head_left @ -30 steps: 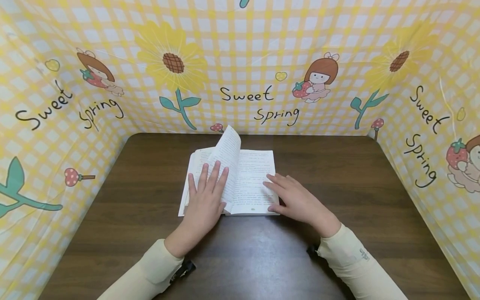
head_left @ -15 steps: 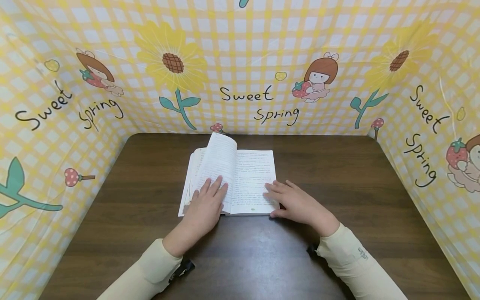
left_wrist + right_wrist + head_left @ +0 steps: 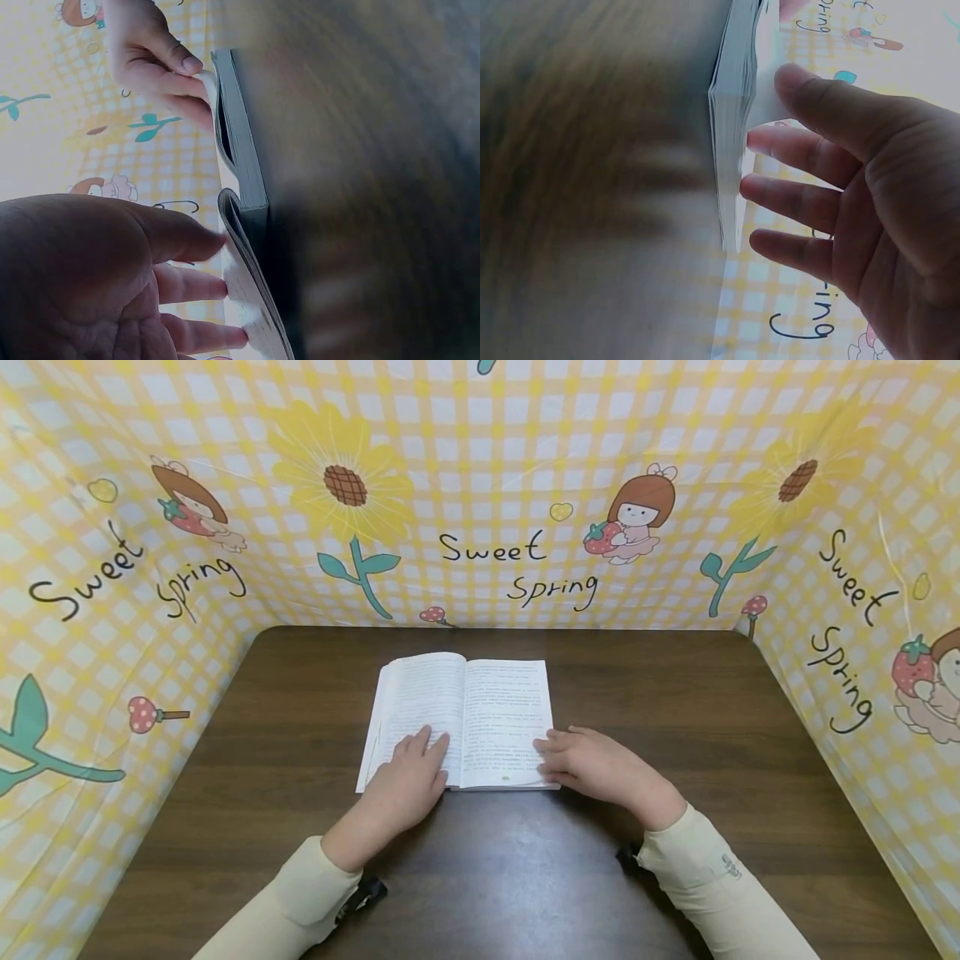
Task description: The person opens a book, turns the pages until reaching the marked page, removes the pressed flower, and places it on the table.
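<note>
An open book (image 3: 503, 710) lies on the table, both printed pages facing up. My left hand (image 3: 401, 789) rests on the lower part of the left page, its fingers spread and touching the paper; in the left wrist view these fingers (image 3: 199, 289) lie against the left pages. At the lower right corner of the book is my right hand (image 3: 600, 768). Its thumb and a finger pinch the edge of a right-hand page (image 3: 208, 81), which bows up from the stack in the left wrist view. The right wrist view has that hand (image 3: 855, 180) beside the book's edge (image 3: 731, 150).
The dark wooden table (image 3: 480, 877) surrounds the book. A yellow checked cloth (image 3: 480, 460) with flower prints stands along the back and both sides. Dark wrist straps show at both light sleeves (image 3: 281, 897).
The raised page has come down flat on the left side. My left hand has slid slightly down toward the near edge. My right thumb has moved up against the page corner, closer to the fingers.
</note>
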`<state>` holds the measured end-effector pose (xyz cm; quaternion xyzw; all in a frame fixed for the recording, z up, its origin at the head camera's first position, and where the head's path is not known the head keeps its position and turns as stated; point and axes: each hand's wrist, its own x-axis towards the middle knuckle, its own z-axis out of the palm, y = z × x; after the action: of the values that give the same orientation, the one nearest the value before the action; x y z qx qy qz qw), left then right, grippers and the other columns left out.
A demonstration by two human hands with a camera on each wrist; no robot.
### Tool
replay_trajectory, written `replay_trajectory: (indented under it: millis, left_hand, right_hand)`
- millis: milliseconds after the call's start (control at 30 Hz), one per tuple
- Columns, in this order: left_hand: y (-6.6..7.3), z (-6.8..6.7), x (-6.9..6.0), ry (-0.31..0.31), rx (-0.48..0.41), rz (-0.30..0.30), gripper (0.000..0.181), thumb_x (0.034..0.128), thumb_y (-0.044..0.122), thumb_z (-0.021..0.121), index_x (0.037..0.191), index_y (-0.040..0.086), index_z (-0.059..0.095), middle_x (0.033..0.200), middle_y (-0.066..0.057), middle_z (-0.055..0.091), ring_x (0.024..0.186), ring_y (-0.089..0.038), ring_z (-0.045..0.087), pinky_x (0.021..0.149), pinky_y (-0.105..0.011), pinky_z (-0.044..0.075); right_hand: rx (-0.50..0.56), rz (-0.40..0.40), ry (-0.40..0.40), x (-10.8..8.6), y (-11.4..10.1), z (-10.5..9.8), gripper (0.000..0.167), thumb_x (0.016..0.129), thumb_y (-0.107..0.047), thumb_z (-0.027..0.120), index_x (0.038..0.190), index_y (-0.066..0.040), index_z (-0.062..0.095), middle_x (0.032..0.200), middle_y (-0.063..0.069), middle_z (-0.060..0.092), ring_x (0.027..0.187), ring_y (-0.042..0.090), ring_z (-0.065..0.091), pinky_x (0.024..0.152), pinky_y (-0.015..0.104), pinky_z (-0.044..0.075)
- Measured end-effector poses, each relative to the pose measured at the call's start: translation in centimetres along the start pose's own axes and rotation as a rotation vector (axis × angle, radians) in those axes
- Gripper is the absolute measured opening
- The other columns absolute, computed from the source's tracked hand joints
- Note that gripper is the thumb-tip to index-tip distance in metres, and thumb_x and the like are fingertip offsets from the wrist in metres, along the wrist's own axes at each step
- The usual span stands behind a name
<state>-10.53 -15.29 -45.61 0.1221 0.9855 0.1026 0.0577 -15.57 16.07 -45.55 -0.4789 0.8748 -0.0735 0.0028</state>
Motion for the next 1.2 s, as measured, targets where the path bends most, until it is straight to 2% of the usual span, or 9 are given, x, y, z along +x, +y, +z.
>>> replay_trajectory:
  millis: [67,233,300,400,467,567,733,933,1200]
  left_hand:
    - [0.0,-0.1,0.0,-0.016,-0.005,-0.023,0.058,0.1029,0.034,0.058,0.153,0.008,0.047,0.158,-0.025,0.04,0.142,-0.048,0.041,0.097,-0.067,0.049]
    - [0.1,-0.1,0.2,0.002,-0.011,-0.027,0.062,0.1004,0.043,0.062,0.152,0.01,0.05,0.158,-0.024,0.04,0.143,-0.046,0.039,0.101,-0.071,0.042]
    - [0.1,0.0,0.4,0.03,-0.012,0.012,0.06,0.0992,0.039,0.065,0.15,0.011,0.051,0.158,-0.022,0.042,0.144,-0.046,0.037,0.104,-0.074,0.038]
    - [0.2,0.1,0.5,0.064,-0.019,0.113,0.054,0.0982,0.031,0.069,0.148,0.013,0.055,0.156,-0.016,0.047,0.146,-0.044,0.038,0.107,-0.076,0.032]
    - [0.4,0.1,0.6,0.072,-0.025,0.183,0.048,0.0982,0.028,0.069,0.144,0.016,0.06,0.154,-0.01,0.052,0.146,-0.041,0.04,0.108,-0.077,0.031]
    - [0.6,0.1,0.5,0.069,-0.035,0.252,0.039,0.0982,0.028,0.069,0.136,0.02,0.067,0.15,-0.005,0.057,0.146,-0.04,0.04,0.109,-0.077,0.029]
    - [0.7,0.4,0.3,0.052,-0.028,0.267,0.035,0.0966,0.032,0.072,0.13,0.022,0.072,0.145,0.001,0.062,0.148,-0.039,0.038,0.109,-0.078,0.027]
    - [0.7,0.8,0.4,0.075,-0.025,0.24,0.035,0.0949,0.037,0.073,0.126,0.022,0.074,0.141,0.002,0.065,0.147,-0.037,0.04,0.108,-0.076,0.031]
    - [0.6,1.0,0.7,0.183,-0.026,0.268,0.025,0.0962,0.028,0.072,0.118,0.016,0.077,0.13,-0.002,0.071,0.136,-0.039,0.054,0.107,-0.057,0.046]
  right_hand:
    - [-0.017,-0.032,0.027,0.1,0.0,0.0,0.002,0.094,-0.018,0.075,0.093,-0.018,0.077,0.131,0.008,0.07,0.128,0.031,0.063,0.105,0.054,0.049]
    - [-0.014,-0.033,0.079,0.2,-0.1,0.1,0.011,0.091,-0.009,0.075,0.083,-0.015,0.068,0.116,0.008,0.076,0.113,0.027,0.071,0.095,0.043,0.055]
    - [-0.001,-0.018,0.102,0.3,-0.1,0.2,0.013,0.092,-0.006,0.071,0.084,-0.014,0.065,0.096,0.002,0.075,0.091,0.021,0.071,0.082,0.036,0.056]
    - [0.016,0.014,0.145,0.4,-0.2,0.1,0.017,0.093,-0.003,0.065,0.084,-0.016,0.059,0.069,-0.007,0.053,0.064,0.012,0.051,0.063,0.027,0.045]
    - [0.015,0.032,0.172,0.4,-0.3,0.0,0.021,0.094,-0.003,0.063,0.082,-0.019,0.054,0.064,-0.01,0.043,0.059,0.01,0.04,0.058,0.024,0.039]
    - [-0.029,0.044,0.232,0.3,-0.4,-0.1,0.019,0.094,-0.004,0.063,0.087,-0.021,0.058,0.064,-0.014,0.046,0.056,0.007,0.038,0.055,0.023,0.04]
    - [-0.103,0.014,0.353,0.4,-0.5,-0.4,0.011,0.095,-0.008,0.066,0.094,-0.019,0.064,0.077,-0.013,0.063,0.061,0.009,0.053,0.065,0.029,0.05]
    - [-0.13,-0.029,0.45,0.6,-0.7,-0.7,0.013,0.092,-0.01,0.071,0.104,-0.015,0.069,0.096,-0.003,0.076,0.09,0.017,0.073,0.085,0.038,0.057]
    - [-0.124,-0.063,0.579,0.6,-1.2,-0.9,0.025,0.094,-0.012,0.071,0.119,-0.013,0.072,0.119,0.0,0.076,0.116,0.025,0.07,0.097,0.044,0.055]
